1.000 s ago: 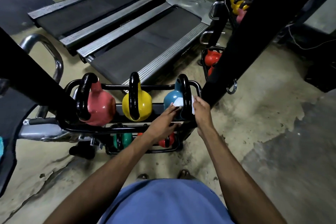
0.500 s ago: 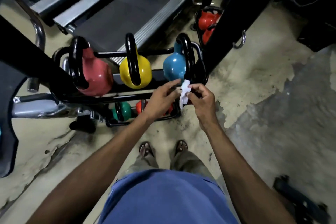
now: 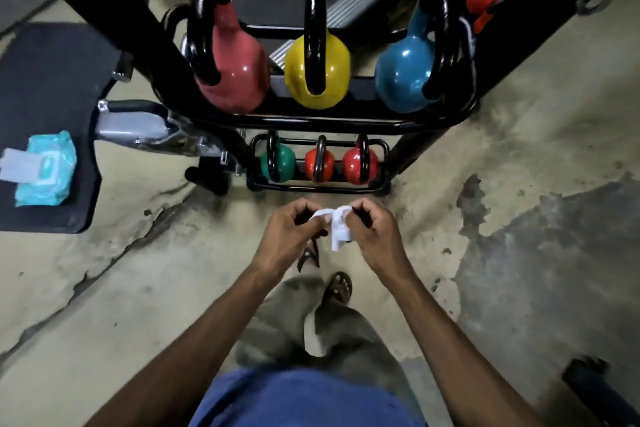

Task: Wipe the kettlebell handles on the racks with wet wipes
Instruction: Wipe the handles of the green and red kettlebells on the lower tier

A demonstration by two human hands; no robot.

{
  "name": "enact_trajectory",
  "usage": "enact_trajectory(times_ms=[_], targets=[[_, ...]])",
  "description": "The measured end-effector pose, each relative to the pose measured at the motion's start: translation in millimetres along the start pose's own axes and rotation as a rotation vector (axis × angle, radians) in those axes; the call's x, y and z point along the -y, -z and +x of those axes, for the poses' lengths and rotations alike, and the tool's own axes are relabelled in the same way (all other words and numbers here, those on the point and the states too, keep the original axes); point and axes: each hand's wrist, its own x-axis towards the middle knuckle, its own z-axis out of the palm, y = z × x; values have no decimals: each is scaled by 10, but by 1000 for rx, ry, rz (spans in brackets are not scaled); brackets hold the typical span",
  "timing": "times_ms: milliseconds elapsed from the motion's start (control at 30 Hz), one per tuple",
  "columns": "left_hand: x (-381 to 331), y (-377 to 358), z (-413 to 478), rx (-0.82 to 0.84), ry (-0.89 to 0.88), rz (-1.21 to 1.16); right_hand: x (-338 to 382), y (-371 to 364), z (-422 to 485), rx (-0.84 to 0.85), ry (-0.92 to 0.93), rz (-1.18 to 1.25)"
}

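Fingers (image 3: 360, 216) of left hand (image 3: 290, 236), right hand (image 3: 378, 240) on wipe (image 3: 337, 236) (crumpled); rack (image 3: 329, 122) apart

The fingers of the left hand (image 3: 291, 236) and right hand (image 3: 375, 236) cover much of the crumpled wet wipe (image 3: 336, 230), so its folds cannot be told. The left hand hides most of one sandalled foot (image 3: 309, 256). The wipes pack (image 3: 52, 168) has print too small to read. A dark object (image 3: 588, 388) at the lower right is blurred and cropped.

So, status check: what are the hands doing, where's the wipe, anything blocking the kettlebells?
Left hand and right hand both pinch the wipe, short of the rack. Kettlebell handles not touched. Nothing between hands and rack.
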Motion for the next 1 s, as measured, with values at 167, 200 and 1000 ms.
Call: enact_trajectory(times_ms=[167,200,1000], targets=[[415,136,-130,-92,54,-78,-326,-368,-116,-7,-52,-14],[465,164,-145,-104,62,-89,-368,-419,-121,-23,-53,-37],[2287,1247,1304,-127,99,-192,-1739,-2073,889,-16,-204,214]])
